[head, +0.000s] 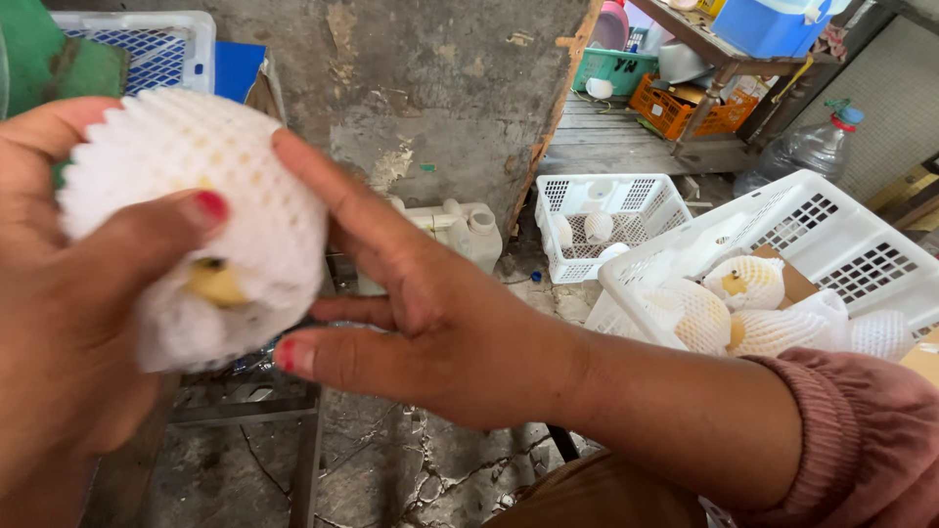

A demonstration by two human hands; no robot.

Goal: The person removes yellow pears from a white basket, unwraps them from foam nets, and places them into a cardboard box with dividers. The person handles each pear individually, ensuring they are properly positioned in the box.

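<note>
At nine o'clock the left hand (68, 323) clamps its fingers on a fruit in white foam netting (196, 215), the right hand (421, 323) touching its right edge with fingers spread apart, while open cracked floor (391, 469) lies below and a white crate (782, 235) of wrapped fruit sits at three o'clock.

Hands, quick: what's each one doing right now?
Left hand: closed around the netted fruit, holding it.
Right hand: open, fingers touching the fruit's net, not gripping.
</note>
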